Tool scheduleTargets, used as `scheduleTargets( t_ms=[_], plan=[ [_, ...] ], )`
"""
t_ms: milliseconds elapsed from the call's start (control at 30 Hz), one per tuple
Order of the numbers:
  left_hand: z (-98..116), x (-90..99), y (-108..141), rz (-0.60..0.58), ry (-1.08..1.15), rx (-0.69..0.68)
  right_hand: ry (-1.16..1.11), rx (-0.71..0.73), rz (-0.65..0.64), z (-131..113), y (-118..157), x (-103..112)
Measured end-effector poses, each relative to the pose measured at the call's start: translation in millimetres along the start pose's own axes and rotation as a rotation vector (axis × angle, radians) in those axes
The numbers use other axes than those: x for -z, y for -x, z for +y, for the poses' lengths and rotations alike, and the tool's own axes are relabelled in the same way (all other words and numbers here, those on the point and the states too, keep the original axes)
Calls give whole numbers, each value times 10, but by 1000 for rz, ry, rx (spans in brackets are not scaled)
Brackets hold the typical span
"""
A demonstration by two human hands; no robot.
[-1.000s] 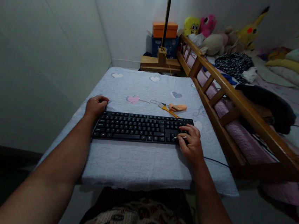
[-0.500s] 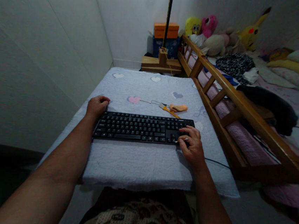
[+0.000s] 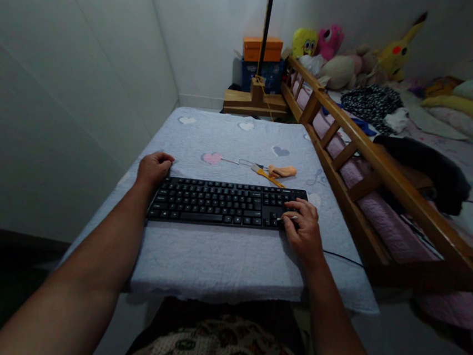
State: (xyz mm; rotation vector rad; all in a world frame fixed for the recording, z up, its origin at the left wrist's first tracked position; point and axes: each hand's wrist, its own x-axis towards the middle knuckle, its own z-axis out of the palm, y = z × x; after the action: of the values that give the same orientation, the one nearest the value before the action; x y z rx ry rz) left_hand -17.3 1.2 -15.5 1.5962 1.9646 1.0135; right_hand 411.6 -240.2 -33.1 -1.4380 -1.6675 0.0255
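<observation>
A black keyboard [image 3: 209, 201] lies across the light blue cloth on the table. In my right hand [image 3: 304, 229] a thin white cotton swab [image 3: 287, 219] is pinched, its tip over the keys near the arrow block. The other fingers of that hand bend over the number pad. My left hand [image 3: 152, 169] rests at the keyboard's upper left corner with its fingers curled in; whether they hold anything is hidden. Behind the keyboard lie a small flat brush [image 3: 268, 176] with a yellow-orange handle and a peach-coloured object [image 3: 282, 172] beside thin metal wire pieces [image 3: 246, 162].
A wooden bed rail [image 3: 348, 143] runs along the table's right side. The keyboard's cable [image 3: 343, 257] trails off to the right. Beyond the far edge stand an orange box [image 3: 263, 49] and a wooden stand [image 3: 255, 100] with a dark pole. A pale panel [image 3: 83, 73] is at the left.
My right hand has shifted very slightly, and the swab's tip sits a little farther up over the keys. My left hand and the keyboard stay where they were.
</observation>
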Motion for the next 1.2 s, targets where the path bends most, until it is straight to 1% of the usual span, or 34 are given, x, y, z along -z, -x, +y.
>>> scheduleTargets(
  t_ms=[300, 567, 733, 1033, 1200],
  plan=[
    [-75, -11, -31, -3, -5, -21, 14, -14, 49, 26, -5, 44],
    [-97, -24, -48, 0, -13, -32, -5, -8, 4, -6, -2, 14],
    [-117, -35, -53, -8, -10, -40, 6, -15, 20, 6, -8, 26],
    [-44, -6, -8, -8, -17, -26, 32, -42, 71, 22, 10, 65],
    [-6, 4, 19, -2, -31, -17, 29, -33, 70, 28, 18, 74]
  ],
)
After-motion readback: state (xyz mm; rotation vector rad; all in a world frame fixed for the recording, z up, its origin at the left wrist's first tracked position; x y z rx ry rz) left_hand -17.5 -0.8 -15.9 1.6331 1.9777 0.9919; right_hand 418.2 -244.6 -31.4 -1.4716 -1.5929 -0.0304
